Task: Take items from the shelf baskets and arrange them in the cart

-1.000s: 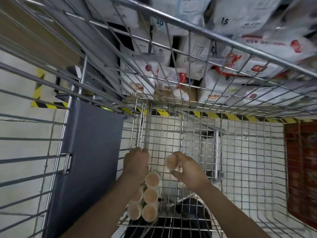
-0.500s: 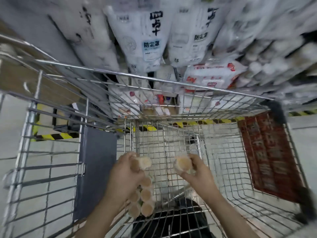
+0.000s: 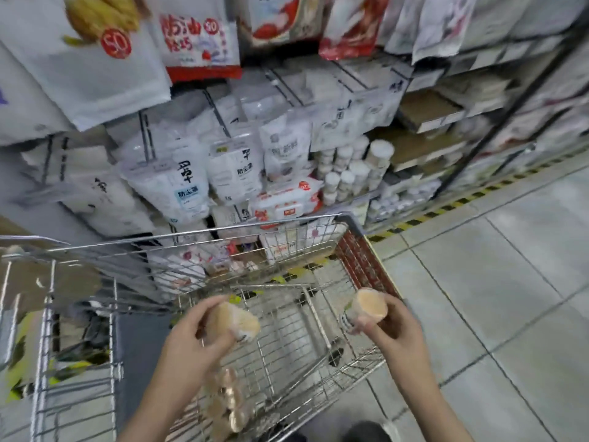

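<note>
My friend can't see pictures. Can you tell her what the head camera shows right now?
A person's left hand and right hand each hold a small round tan-topped tub, the left tub and the right tub, above a wire shopping cart. More tubs lie in a row in the cart's near corner. Shelves of white packets stand behind.

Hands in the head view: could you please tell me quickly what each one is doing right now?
Left hand: grips a tan-topped cup.
Right hand: grips a second cup.
</note>
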A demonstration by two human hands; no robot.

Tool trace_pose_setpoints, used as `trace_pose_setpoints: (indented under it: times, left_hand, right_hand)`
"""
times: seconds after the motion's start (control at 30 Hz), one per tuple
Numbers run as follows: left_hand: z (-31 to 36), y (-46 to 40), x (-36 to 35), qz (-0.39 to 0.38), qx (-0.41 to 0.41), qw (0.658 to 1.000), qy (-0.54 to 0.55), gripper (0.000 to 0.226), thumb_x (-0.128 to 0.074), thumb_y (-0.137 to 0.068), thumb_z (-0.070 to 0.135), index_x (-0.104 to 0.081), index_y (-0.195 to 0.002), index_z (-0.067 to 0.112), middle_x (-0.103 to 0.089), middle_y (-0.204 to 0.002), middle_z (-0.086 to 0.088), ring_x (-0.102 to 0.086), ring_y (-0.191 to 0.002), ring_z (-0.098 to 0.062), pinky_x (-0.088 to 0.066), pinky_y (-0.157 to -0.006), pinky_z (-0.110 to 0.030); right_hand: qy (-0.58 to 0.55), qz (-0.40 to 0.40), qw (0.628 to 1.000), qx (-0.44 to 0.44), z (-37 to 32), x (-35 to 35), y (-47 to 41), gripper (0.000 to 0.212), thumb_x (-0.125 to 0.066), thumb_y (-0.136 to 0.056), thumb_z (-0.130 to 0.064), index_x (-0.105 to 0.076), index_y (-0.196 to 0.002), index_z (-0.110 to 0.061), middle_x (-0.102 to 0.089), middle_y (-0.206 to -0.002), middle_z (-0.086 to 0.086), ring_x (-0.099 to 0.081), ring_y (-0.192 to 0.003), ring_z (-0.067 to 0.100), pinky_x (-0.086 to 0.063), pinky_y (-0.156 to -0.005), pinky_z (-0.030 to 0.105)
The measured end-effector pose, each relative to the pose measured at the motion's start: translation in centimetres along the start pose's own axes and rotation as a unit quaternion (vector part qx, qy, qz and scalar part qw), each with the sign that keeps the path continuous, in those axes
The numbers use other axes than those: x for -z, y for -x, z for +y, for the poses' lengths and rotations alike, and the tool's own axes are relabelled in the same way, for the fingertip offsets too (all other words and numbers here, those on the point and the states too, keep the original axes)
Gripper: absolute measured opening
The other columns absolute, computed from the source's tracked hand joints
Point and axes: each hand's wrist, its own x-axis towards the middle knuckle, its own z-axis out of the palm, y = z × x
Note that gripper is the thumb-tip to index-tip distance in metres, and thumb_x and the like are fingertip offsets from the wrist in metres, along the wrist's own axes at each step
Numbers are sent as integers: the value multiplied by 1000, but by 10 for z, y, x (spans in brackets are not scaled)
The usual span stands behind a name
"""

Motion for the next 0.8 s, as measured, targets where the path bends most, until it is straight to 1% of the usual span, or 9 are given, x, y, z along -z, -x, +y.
trace_pose_setpoints:
  times: [0.07, 0.13, 0.2, 0.3, 0.4, 0.5, 0.57, 0.7, 0.8]
  left_hand:
    - [29, 6, -16, 3, -39, 999, 17, 49, -75, -75, 3, -62, -104, 40, -65, -106, 14, -60, -88, 6, -45, -70, -9]
    - [57, 14, -37, -4, -67, 997, 28, 50, -74, -74, -1, -63, -102, 38, -65, -105, 10, -60, -83, 6, -44, -65, -4]
    - [83, 25, -62, -15, -83, 995, 48, 49, -75, -73, 1, -64, -103, 38, -65, -104, 11, -61, -81, 5, -46, -63, -7]
    - [119, 40, -108, -28, -90, 991, 93, 48, -80, -69, 11, -63, -107, 35, -68, -96, 12, -65, -80, -1, -53, -64, -19]
    - [154, 54, -162, -54, -102, 986, 121, 47, -79, -70, 2, -64, -101, 34, -69, -97, 19, -66, -80, -2, -52, -61, -16]
    - [192, 70, -219, -79, -110, 979, 155, 49, -87, -54, 27, -66, -98, 31, -71, -93, 17, -67, -77, -3, -51, -59, -13]
    - [215, 78, -258, -97, -116, 973, 173, 54, -84, -48, 37, -65, -98, 28, -71, -90, 16, -67, -74, -2, -50, -58, -12]
    - [255, 91, -330, -149, -123, 962, 192, 29, -72, -72, 5, -65, -99, 14, -73, -81, 13, -66, -67, 0, -49, -57, -11]
    - [280, 96, -371, -184, -131, 955, 193, 24, -68, -76, 4, -67, -99, 12, -74, -82, 10, -67, -70, -2, -50, -59, -11]
  right_hand:
    - [-21, 6, 1000, 17, -16, 25, 7, 47, -82, -61, -49, -67, -102, -31, -71, -100, 1, -67, -94, 24, -53, -83, 36]
    - [-41, 17, 998, 36, -28, 53, 12, 47, -86, -59, -53, -68, -99, -36, -72, -94, -1, -68, -86, 16, -53, -74, 23]
    - [-63, 23, 997, 46, -37, 85, 17, 42, -85, -60, -47, -69, -98, -36, -72, -93, -2, -68, -83, 12, -51, -68, 15]
    - [-105, 35, 993, 40, -40, 140, 24, 39, -80, -63, -40, -70, -98, -29, -72, -96, -4, -67, -89, 11, -50, -70, 14]
    - [-127, 66, 989, 38, -36, 199, 29, 45, -73, -65, -33, -66, -109, -22, -72, -99, -3, -67, -92, 9, -51, -70, 13]
    - [-153, 106, 982, 36, -27, 258, 32, 34, -72, -75, -13, -64, -108, -19, -73, -96, -5, -68, -85, 2, -50, -65, 10]
    - [-149, 117, 981, 37, -20, 294, 34, 25, -70, -79, -4, -66, -100, -17, -74, -91, -4, -68, -81, 5, -50, -64, 10]
    - [-150, 147, 977, 40, -11, 362, 43, 20, -71, -77, -8, -69, -96, -14, -73, -87, -1, -67, -77, 3, -48, -65, 9]
    - [-159, 175, 971, 44, -9, 407, 48, 38, -85, -65, -17, -70, -100, -14, -74, -91, 0, -68, -83, 5, -49, -69, 9]
